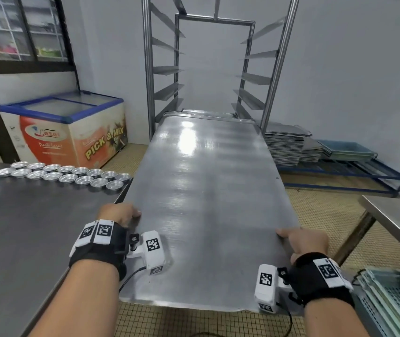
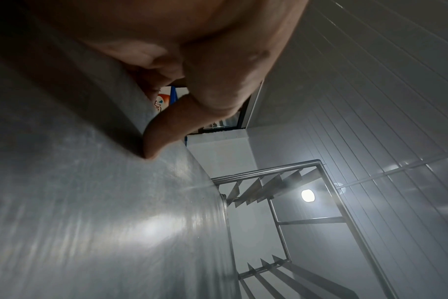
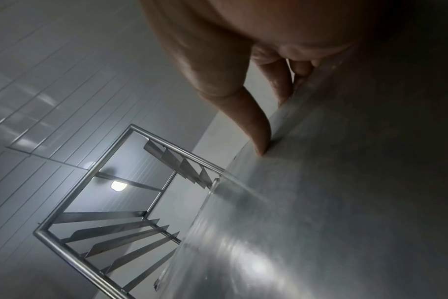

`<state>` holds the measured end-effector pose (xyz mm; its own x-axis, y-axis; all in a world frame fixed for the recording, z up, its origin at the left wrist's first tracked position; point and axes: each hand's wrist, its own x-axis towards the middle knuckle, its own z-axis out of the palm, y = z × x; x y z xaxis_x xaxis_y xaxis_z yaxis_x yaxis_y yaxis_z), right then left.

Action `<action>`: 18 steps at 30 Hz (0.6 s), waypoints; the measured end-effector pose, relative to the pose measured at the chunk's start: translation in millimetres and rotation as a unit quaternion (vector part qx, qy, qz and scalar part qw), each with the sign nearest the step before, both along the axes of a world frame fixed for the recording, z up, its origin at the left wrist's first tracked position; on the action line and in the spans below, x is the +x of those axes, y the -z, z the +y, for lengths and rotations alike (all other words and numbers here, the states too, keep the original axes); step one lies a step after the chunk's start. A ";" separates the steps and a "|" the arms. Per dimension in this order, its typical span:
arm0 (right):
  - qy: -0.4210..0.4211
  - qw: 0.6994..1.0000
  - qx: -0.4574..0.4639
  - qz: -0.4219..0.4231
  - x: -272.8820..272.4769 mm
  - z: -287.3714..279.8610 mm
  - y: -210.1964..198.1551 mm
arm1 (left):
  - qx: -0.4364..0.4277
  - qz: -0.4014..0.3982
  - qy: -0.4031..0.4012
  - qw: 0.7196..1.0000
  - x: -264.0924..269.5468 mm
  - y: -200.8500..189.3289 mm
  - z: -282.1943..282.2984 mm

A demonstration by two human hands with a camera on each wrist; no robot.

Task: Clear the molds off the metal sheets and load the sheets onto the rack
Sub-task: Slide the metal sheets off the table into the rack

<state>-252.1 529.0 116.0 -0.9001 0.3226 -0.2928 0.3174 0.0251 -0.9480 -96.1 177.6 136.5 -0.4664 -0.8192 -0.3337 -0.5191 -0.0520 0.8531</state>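
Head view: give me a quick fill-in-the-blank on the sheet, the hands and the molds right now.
1. The metal sheet is gripped at its long edges by ____ hands, the left hand and the right hand.
2. The sheet's far end points at the ____.
3. The molds sit in rows on the ____ to the left of the sheet.
4. The top of the held sheet carries ____ molds.

Missing words: both; rack; table; no

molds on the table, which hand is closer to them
Left. The left hand grips the metal sheet's left edge, beside the table where the molds sit; the right hand holds the opposite edge, across the sheet.
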 end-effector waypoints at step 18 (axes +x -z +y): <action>-0.051 0.998 0.003 -0.036 -165.2 -86.6 -5.6 | -0.026 -0.071 0.020 0.997 -151.3 -21.0 -82.1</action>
